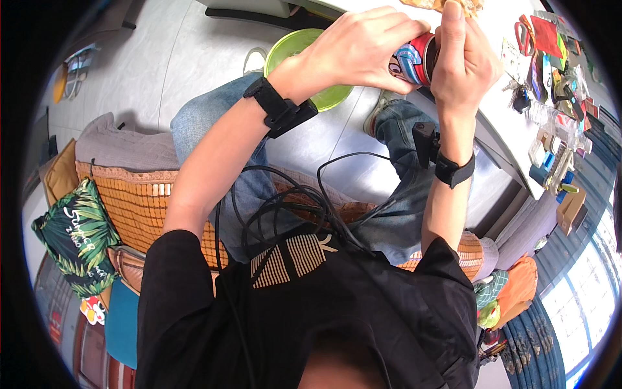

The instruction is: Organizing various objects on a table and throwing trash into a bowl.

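A red printed can (412, 61) with a blue-and-white cartoon pattern lies sideways between my hands, above the near edge of the white table (505, 126). My left hand (357, 48) grips its left part, fingers over the top and thumb underneath. My right hand (464, 63) closes around the dark-rimmed right end, its thumb pointing up; the other fingertips are hidden behind the hand. Below my left wrist stands a light green bin (335, 99), partly covered by that arm. A yellow-brown wrapper or bag (474, 8) lies on the table just beyond my right hand.
Keys (521, 99), a clear plastic bottle (554, 119), red-handled scissors (524, 36) and small packages crowd the table's right side. Black cables (291, 194) loop across my lap. A patterned cushion (77, 238) rests on the sofa at left.
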The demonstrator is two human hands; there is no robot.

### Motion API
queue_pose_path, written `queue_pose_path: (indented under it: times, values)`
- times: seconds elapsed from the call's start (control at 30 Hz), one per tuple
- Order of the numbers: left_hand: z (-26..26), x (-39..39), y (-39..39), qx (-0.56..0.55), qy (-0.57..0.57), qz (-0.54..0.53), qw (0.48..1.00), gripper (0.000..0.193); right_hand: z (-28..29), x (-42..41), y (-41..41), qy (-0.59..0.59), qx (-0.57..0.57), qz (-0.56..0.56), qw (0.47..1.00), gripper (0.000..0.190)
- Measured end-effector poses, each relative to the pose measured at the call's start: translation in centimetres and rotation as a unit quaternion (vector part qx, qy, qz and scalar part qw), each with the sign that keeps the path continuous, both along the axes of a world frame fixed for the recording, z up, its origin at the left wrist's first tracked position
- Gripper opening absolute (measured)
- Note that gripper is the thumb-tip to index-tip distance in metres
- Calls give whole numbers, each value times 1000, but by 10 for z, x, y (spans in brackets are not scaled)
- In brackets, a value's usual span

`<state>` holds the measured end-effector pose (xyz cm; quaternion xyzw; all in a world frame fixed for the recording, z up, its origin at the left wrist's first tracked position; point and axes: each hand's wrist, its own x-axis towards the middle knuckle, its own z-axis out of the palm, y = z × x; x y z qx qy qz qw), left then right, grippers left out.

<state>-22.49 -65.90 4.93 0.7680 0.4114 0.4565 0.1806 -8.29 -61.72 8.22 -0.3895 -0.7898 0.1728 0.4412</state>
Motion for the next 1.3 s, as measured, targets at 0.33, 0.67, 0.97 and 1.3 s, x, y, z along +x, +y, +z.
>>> queue_pose_path:
  times: [0.33,0.67,0.97,1.3]
  values:
    - [-1,3,-1,44,10,31,999,52,-1,0,1,30,-42,12,999,37]
    - [-7,4,-4,65,31,48,996,57,-6,1,5,11,-33,50,998,34]
    - [-9,4,-6,27,43,47,998,73,-7,1,6,11,-34,68,997,31]
    - [-8,5,-5,52,26,54,997,70,-7,0,5,18,-9,51,998,33]
